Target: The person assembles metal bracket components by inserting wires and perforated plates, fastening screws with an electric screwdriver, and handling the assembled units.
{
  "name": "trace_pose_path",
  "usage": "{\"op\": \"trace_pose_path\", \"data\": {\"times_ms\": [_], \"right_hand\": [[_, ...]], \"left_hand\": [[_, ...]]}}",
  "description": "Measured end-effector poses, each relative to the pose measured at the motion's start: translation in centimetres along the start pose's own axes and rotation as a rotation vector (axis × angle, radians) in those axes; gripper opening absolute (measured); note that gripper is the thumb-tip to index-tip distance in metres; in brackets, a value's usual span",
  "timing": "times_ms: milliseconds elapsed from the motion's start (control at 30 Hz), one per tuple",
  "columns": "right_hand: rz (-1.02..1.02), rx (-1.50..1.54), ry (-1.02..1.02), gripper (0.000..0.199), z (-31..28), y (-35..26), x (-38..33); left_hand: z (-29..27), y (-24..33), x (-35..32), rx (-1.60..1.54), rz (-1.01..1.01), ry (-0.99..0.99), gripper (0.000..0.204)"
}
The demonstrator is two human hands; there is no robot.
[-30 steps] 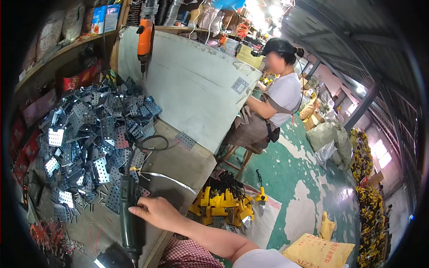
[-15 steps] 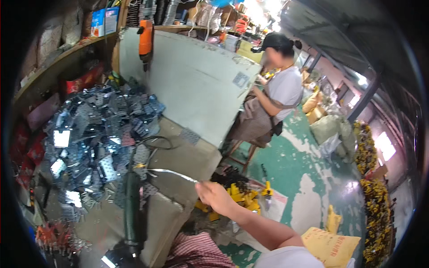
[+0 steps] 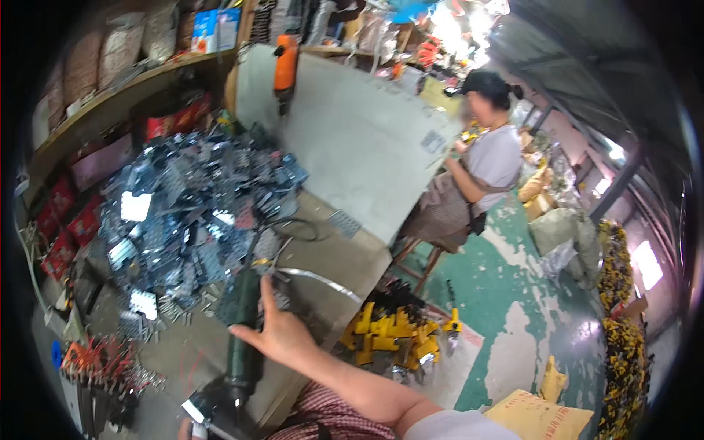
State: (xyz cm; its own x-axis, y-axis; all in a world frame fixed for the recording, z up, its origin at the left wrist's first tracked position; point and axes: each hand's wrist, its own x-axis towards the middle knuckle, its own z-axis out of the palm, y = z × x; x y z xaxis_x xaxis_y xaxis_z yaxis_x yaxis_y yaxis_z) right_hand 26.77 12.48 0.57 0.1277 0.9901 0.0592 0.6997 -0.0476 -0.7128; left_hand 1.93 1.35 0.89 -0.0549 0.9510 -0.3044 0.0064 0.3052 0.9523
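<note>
My right hand [image 3: 282,334] is open over the workbench, index finger and thumb spread beside a dark green cylindrical corded tool [image 3: 244,330]. Whether it touches the tool is hard to tell. A shiny silver strip [image 3: 323,281] lies near the tool's far end, reaching the bench edge. At the lower edge, only a sliver of my left hand [image 3: 185,430] shows beside a bright metal piece [image 3: 193,411]; its fingers are mostly hidden. Left of the tool, a large heap of shiny perforated metal plates [image 3: 198,198] covers the bench, with small metal pins [image 3: 174,309] in front.
An orange power tool [image 3: 286,64] hangs before an upright pale board [image 3: 345,110]. Orange-red small parts [image 3: 92,359] lie at the near left. Yellow parts [image 3: 396,330] are piled beyond the bench's right edge. A co-worker [image 3: 488,147] sits on a stool behind the board.
My right hand has let go of the silver strip and moved left and nearer, to the green tool. The view has shifted, and part of my left hand now shows at the bottom.
</note>
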Motion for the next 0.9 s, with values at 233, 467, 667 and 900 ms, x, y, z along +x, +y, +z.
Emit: {"op": "trace_pose_path", "data": {"times_ms": [233,467,667,900], "right_hand": [[-0.3,0.38,-0.473,0.063,0.3,-4.0,-4.6],[-0.492,0.309,-0.334,0.067,4.5,-4.8,-10.1],[-0.567,0.262,-0.452,0.062,5.6,-7.0,-10.6],[-0.568,0.222,-0.37,0.063,5.2,-6.4,-10.5]], "left_hand": [[0.3,1.3,-0.7,0.154,-0.117,0.115,0.042],[0.7,1.6,1.8,0.287,0.225,-0.245,0.024],[-7.0,3.4,-1.8,0.606,0.309,0.217,0.02],[-19.6,-1.3,-4.4,0.297,0.572,1.064,0.032]]}}
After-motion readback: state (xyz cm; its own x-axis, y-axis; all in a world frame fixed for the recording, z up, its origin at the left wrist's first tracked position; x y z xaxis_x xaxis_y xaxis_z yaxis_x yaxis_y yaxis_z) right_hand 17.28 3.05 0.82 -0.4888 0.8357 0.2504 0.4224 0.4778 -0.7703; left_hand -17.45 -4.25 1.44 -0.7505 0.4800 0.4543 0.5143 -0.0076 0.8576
